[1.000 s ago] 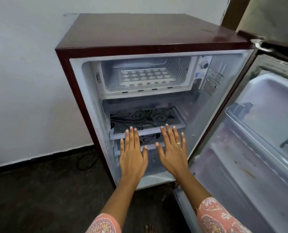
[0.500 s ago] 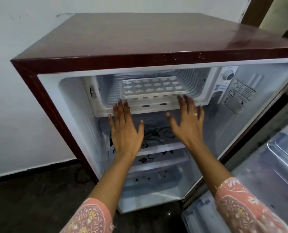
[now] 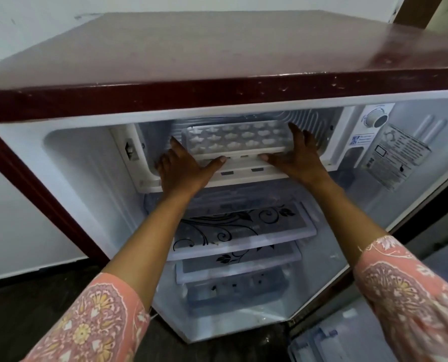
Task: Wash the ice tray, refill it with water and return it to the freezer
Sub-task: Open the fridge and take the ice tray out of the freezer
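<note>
A white ice tray (image 3: 237, 138) with several moulded cells sits in the freezer compartment (image 3: 319, 131) at the top of the small open maroon fridge (image 3: 217, 58). My left hand (image 3: 183, 169) grips the tray's left end, thumb on its front rim. Holding the right end is my right hand (image 3: 297, 156), its thumb also on the front rim. Some fingers of both hands are hidden behind the tray.
Below the freezer are two shelves with a black floral print (image 3: 243, 228) and a clear drawer (image 3: 233, 291). A thermostat dial (image 3: 376, 120) and a label (image 3: 397, 158) sit to the right. The open door (image 3: 426, 257) stands at the right, a white wall (image 3: 21, 205) at the left.
Both hands have risen from in front of the shelves into the freezer compartment and closed on the tray's two ends. The camera has moved nearer to the fridge.
</note>
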